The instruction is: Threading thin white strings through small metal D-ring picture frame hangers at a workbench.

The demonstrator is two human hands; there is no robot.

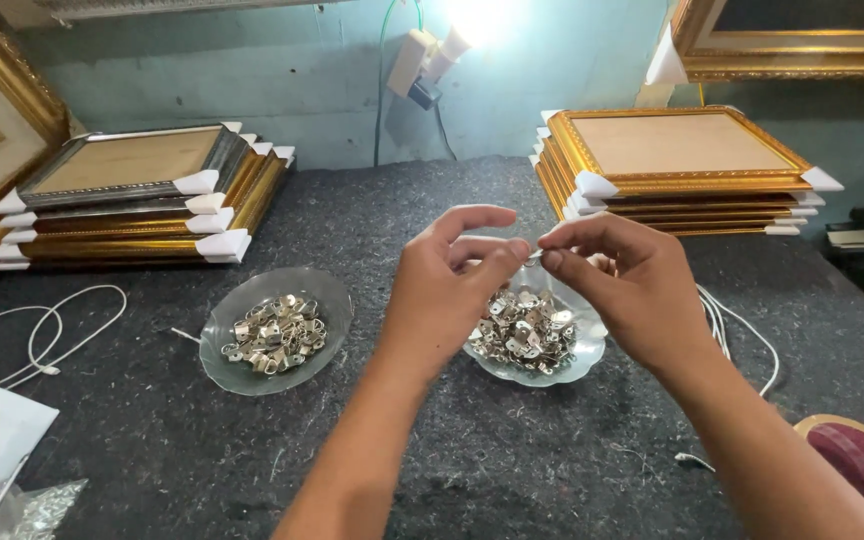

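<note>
Fingertips of left hand [449, 285] and right hand [620, 290] pinch a tiny metal piece [535, 256], mostly hidden, each grip narrow.

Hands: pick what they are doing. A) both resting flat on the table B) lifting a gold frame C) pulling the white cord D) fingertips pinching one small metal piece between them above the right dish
D: the left hand and right hand meet at the fingertips on a small metal piece, above the right dish of metal hangers.
</note>
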